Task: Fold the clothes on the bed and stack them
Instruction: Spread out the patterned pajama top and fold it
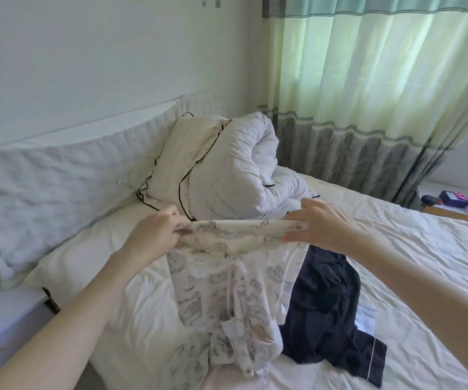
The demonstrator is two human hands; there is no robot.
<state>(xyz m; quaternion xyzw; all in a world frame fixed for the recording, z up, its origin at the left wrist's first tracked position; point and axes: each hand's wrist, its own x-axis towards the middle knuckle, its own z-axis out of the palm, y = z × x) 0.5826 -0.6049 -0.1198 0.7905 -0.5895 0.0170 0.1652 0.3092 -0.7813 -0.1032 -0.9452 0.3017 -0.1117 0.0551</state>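
A cream garment with grey line drawings [227, 280] hangs above the bed [395, 249], stretched flat along its top edge. My left hand [154, 235] pinches the left end of that edge and my right hand [317, 220] pinches the right end. The garment's lower part bunches on the sheet, next to more of the same printed fabric [190, 358]. A dark navy garment with white piping [328, 311] lies crumpled on the bed just right of it, partly hidden behind the held piece.
A rolled white duvet [244, 167] and a cream pillow with black piping [176, 159] sit at the head of the bed. A long white bolster [44, 187] lines the wall. Green curtains [367, 94] hang behind. A side table with small items [452, 201] stands at right.
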